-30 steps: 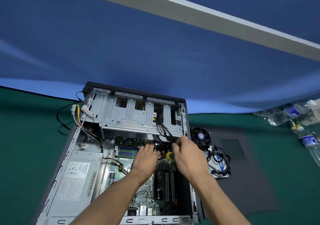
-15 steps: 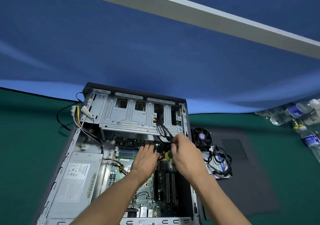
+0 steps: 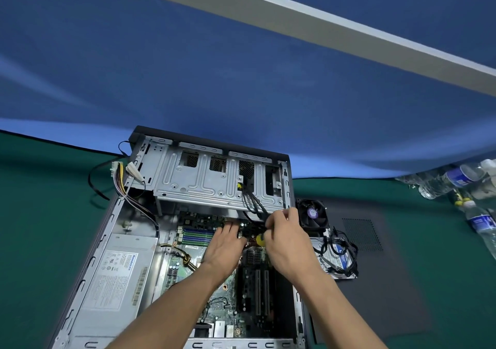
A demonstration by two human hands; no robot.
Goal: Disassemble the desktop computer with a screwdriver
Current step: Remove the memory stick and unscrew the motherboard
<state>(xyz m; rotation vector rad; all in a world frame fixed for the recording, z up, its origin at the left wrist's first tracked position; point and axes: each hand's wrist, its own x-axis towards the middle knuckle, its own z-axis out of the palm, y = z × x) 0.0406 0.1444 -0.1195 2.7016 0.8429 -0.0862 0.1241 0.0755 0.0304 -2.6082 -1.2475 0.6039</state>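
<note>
The desktop computer case (image 3: 171, 177) lies open on its side on the green table, with the motherboard (image 3: 188, 265) and the grey power supply (image 3: 118, 276) exposed. My left hand (image 3: 222, 249) rests flat on the motherboard near the memory slots, fingers stretched toward the drive cage. My right hand (image 3: 287, 241) is closed around a yellow-handled screwdriver (image 3: 259, 239), of which only the handle end shows. Its fingertips pinch the black cables (image 3: 249, 201) that hang from the drive cage. The screwdriver's tip is hidden.
A black fan (image 3: 312, 214) and a hard drive (image 3: 338, 260) with tangled black leads lie on the dark side panel (image 3: 375, 281) right of the case. Plastic bottles (image 3: 456, 179) lie at the far right. Yellow and black power wires (image 3: 120, 179) hang over the case's left edge.
My right hand has shifted slightly toward the drive cage and the black cables. My left hand has stayed on the motherboard.
</note>
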